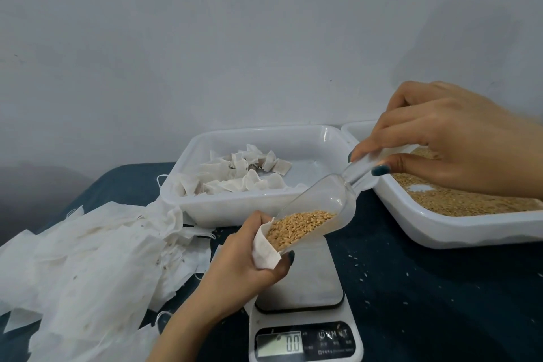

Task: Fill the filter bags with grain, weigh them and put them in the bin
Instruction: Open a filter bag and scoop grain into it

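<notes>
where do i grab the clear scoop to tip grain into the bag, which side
Take the clear scoop by its narrow handle at the raised right end, coming from the right, as the right hand pinches it. Its bowl slopes down-left, grain-filled mouth at the filter bag in the left hand, leaving only the handle free.

plain pale grey wall (235,38), table under dark blue cloth (426,288), soft light
</notes>
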### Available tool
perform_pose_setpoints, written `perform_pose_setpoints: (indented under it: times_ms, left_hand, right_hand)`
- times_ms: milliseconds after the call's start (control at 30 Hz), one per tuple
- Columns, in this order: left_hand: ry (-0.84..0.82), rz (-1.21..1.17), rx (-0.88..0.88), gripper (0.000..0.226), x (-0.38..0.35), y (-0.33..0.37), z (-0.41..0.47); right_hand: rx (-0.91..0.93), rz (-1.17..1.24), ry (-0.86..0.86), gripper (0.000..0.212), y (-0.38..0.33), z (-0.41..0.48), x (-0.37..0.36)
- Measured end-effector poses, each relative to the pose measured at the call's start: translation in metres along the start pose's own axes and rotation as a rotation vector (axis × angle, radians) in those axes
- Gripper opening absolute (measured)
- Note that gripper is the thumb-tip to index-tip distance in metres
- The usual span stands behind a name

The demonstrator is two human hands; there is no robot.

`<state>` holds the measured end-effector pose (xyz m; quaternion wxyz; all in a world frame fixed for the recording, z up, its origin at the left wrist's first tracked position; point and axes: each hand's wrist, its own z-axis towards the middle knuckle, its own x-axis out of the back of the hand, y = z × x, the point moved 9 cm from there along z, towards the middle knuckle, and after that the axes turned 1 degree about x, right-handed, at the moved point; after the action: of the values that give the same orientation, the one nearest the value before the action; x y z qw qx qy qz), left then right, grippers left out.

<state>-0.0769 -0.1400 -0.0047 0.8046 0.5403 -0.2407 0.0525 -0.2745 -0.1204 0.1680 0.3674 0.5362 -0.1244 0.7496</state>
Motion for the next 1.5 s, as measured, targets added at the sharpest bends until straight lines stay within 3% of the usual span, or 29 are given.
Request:
perform_pose_setpoints:
  times_ms: [567, 800, 933, 1133, 1333, 1433, 1500]
  left_hand:
    - [0.043, -0.063, -0.038, 0.027, 0.007, 0.013, -0.002]
    - [0.079, -0.192, -0.035, 0.02, 0.013, 0.02, -0.004]
    - [0.103, -0.26, -0.014, 0.022, 0.015, 0.02, -0.004]
    - [0.137, -0.326, -0.021, 0.017, 0.021, 0.018, -0.001]
    - [0.082, -0.486, -0.006, 0.02, 0.019, 0.014, -0.002]
    - [0.136, -0.374, -0.049, 0.028, 0.026, 0.016, -0.001]
    - [0.147, -0.252, -0.079, 0.038, 0.027, 0.019, -0.001]
  right_hand:
    - [-0.077, 0.088, 0.024, 0.032, 0.009, -0.008, -0.003]
    - [-0.258, 0.381, 0.132, 0.035, 0.028, -0.042, -0.043]
    - [-0.381, 0.525, 0.219, 0.022, 0.028, -0.064, -0.072]
    - [-0.626, 0.698, 0.397, 0.031, 0.03, -0.091, -0.095]
    - [-0.881, 0.569, 0.572, 0.031, 0.054, -0.122, -0.096]
    - [-1.056, 0.372, 0.482, 0.044, 0.085, -0.143, -0.1]
    - [-1.077, 0.195, 0.343, 0.032, 0.105, -0.146, -0.103]
